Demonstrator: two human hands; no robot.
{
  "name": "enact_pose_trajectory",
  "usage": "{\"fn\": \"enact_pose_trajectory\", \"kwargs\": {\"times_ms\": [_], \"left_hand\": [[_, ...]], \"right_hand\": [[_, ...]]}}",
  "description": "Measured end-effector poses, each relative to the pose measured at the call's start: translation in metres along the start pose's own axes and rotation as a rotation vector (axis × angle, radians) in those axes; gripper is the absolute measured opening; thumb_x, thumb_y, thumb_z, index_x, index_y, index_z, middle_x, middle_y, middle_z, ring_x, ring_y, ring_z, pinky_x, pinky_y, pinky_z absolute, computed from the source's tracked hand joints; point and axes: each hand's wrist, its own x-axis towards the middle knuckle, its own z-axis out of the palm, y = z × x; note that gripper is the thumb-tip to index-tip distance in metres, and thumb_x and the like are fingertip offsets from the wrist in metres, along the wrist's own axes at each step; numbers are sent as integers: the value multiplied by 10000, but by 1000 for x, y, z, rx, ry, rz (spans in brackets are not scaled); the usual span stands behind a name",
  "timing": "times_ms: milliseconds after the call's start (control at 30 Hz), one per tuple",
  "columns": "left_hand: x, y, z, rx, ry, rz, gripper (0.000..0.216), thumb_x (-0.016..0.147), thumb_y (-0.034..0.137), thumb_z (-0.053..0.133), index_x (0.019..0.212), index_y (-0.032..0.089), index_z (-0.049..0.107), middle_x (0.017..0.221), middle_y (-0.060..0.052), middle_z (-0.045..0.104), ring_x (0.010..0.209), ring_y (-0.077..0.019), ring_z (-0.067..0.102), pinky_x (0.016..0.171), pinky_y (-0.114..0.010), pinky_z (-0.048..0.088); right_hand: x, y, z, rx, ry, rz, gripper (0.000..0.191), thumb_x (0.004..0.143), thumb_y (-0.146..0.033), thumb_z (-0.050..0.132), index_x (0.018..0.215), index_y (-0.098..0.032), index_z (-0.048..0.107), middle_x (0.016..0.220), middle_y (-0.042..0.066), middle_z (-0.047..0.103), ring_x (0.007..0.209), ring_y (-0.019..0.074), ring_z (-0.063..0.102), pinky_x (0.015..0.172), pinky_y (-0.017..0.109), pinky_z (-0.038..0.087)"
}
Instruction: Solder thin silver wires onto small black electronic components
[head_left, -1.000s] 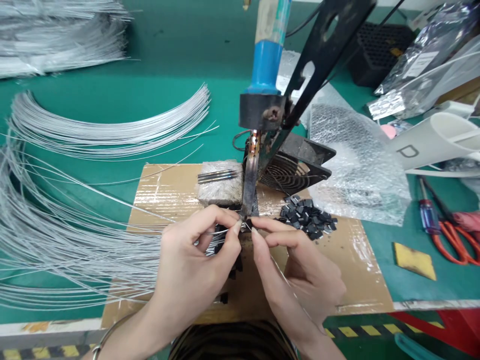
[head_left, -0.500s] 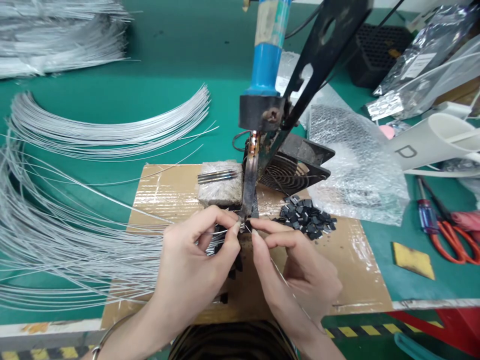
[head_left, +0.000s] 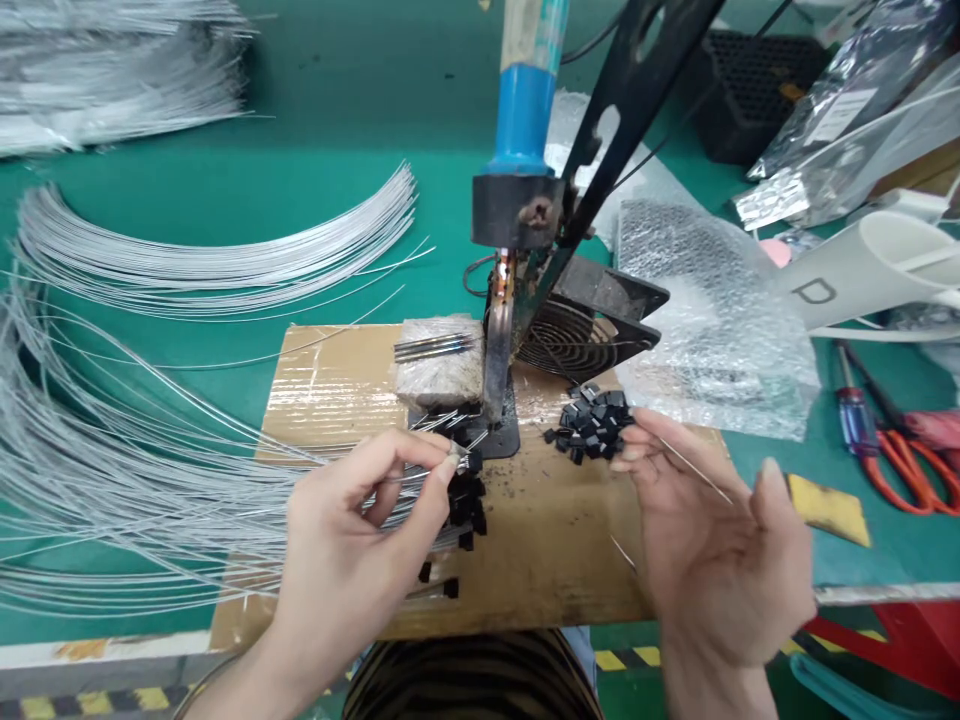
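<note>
My left hand (head_left: 367, 530) pinches the end of a thin grey wire between thumb and index finger. A small black connector piece (head_left: 472, 460) sits at the tip of that wire. My right hand (head_left: 720, 530) is turned palm up, its fingertips at the edge of a pile of black connector pieces (head_left: 592, 425) and its thumb spread away. Across its fingers runs a thin solder wire (head_left: 694, 470), held in that hand. Just beyond my left fingertips, the soldering iron (head_left: 498, 370) hangs tip down from a black bracket (head_left: 600, 170).
Grey wires (head_left: 187, 500) fan out on the left, several ending in black pieces (head_left: 466, 510). Cardboard (head_left: 555, 560) covers the bench. Behind stand a wrapped block (head_left: 439, 375) and a fan (head_left: 577, 335). Bubble wrap (head_left: 712, 310), a yellow sponge (head_left: 829, 508) and orange-handled scissors (head_left: 904, 470) lie right.
My right hand has moved right from the iron tip to the pile of black pieces, its thumb opening out. My left hand has drawn slightly left and down from the tip with the wire.
</note>
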Motion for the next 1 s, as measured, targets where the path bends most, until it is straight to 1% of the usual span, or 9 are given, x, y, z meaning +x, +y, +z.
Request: {"fn": "enact_pose_trajectory", "kwargs": {"times_ms": [67,167,400,500,600,667,833,933,1000], "left_hand": [[-1,0,-3,18,11,-20,127,901,180,708,800,258,709,839,69,745,482,-66,327,435,-232,307],[-1,-2,-6,26,19,-34,112,900,195,718,803,251,719,853,56,750,478,-59,354,437,-227,323],[-5,-10,-9,94,60,42,105,916,192,722,833,257,715,855,27,788,649,-104,637,512,-218,436],[-9,-16,-8,225,111,206,132,898,124,732,916,254,714,899,9,806,667,-124,677,575,-259,481],[-13,-27,-6,400,180,484,357,819,2,761,1067,252,701,995,-29,823,754,-180,745,689,-329,547],[-16,-33,-3,439,202,573,437,788,-46,765,1106,246,694,1055,-69,816,877,-232,769,779,-381,578],[-21,-37,-2,410,181,447,336,847,-2,746,1079,241,745,1123,-103,768,962,-250,733,888,-437,567],[-13,-34,-17,354,148,353,255,883,74,750,1070,247,759,1143,-82,763,1032,-243,727,937,-425,558],[5,-35,-31,374,186,348,184,893,125,760,1037,240,756,1102,-69,772,1055,-249,727,960,-425,557]], "right_hand": [[-1,4,-6,-45,-2,21,561,1083,-509,400,1112,-162,840,1035,121,817,947,234,736,799,362,581],[-7,13,-9,-161,-12,-8,544,1096,-499,381,1119,-196,833,947,75,822,859,210,730,776,354,556],[-14,26,-8,-250,-10,-70,559,1104,-520,383,1043,-194,833,880,56,811,762,199,714,721,361,544],[-13,26,-8,-265,-7,-70,562,1101,-531,397,1024,-184,832,863,60,808,741,198,713,704,360,548],[-14,25,-8,-272,-8,-59,536,1100,-518,427,1019,-175,830,875,66,807,756,199,715,702,358,547],[-15,25,-9,-277,-11,-65,512,1102,-502,445,1013,-177,830,887,64,808,760,195,716,701,354,544],[-17,25,-14,-336,-16,-53,477,1105,-480,472,996,-189,833,907,57,815,771,190,731,717,350,551],[-16,27,-18,-350,-7,-36,470,1097,-485,485,992,-184,831,928,65,822,782,198,743,732,356,565],[-14,31,-21,-357,4,-43,475,1083,-497,501,978,-173,831,900,72,823,755,204,747,714,357,572]]}}
